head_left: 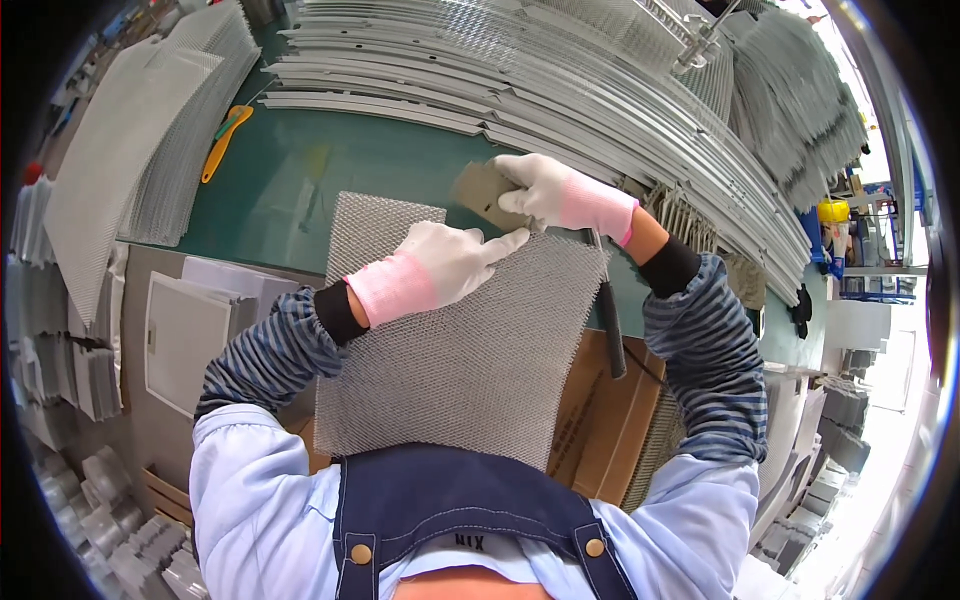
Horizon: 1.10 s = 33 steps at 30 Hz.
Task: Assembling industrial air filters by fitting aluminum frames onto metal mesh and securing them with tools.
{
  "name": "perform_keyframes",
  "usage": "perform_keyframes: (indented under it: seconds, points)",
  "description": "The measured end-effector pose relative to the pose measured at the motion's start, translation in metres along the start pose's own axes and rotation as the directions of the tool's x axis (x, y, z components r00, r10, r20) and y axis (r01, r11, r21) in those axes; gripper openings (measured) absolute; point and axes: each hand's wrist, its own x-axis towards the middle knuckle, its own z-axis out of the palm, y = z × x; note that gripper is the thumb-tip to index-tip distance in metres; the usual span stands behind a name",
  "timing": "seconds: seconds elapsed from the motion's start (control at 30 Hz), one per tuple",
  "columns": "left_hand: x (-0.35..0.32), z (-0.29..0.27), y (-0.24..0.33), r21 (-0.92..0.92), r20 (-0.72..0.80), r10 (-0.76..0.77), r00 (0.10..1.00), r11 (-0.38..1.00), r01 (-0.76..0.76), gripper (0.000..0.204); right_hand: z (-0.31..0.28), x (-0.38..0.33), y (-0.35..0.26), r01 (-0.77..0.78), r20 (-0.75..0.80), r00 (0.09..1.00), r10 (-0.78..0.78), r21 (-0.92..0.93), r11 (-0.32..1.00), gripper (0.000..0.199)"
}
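Observation:
A grey expanded-metal mesh sheet (450,350) lies partly on the green table and reaches back over its near edge to my apron. My left hand (440,262), in a white glove with a pink cuff, rests on the sheet with its index finger stretched toward my right hand. Gloved the same way, my right hand (540,190) pinches a flat grey-brown plate (483,194) at the sheet's far edge. The plate's far end is slightly blurred. Beside the sheet's right edge, below my right wrist, is a tool with a dark handle (610,330); its upper end is partly hidden.
Long metal strips (400,80) are stacked across the table's far side. Mesh panels (180,120) stand piled at the left, near a yellow-handled tool (226,143). More mesh sheets (795,105) fill the back right. A cardboard box (600,420) sits below the table edge.

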Motion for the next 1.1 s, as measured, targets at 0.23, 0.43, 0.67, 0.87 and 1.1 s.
perform_keyframes:
  seconds: [0.23, 0.43, 0.67, 0.87, 1.1]
  points:
    - [-0.001, -0.019, 0.000, 0.038, -0.227, 0.116, 0.967, 0.993, -0.110, 0.044, 0.001, 0.002, -0.002, -0.029, 0.149, 0.987, 0.062, -0.213, 0.977, 0.030]
    - [0.017, -0.060, -0.046, -0.228, 0.117, -0.097, 0.988, 0.966, 0.121, 0.031, 0.000, -0.016, -0.005, 0.104, 0.111, 0.990, -0.087, -0.154, 0.983, 0.027]
    - [0.025, -0.074, -0.039, -0.357, 0.452, -0.330, 0.829, 0.784, 0.507, 0.028, 0.005, -0.029, -0.015, 0.057, 0.050, 0.998, -0.050, -0.171, 0.984, 0.031]
    - [0.026, -0.086, -0.038, -0.444, 0.438, -0.251, 0.863, 0.774, 0.451, 0.028, 0.008, -0.027, -0.019, 0.066, 0.207, 0.978, -0.002, -0.305, 0.950, 0.031]
    - [0.031, -0.088, -0.033, -0.457, 0.410, -0.259, 0.875, 0.771, 0.442, 0.023, 0.032, -0.036, -0.019, 0.043, 0.092, 0.996, -0.002, -0.437, 0.899, 0.050]
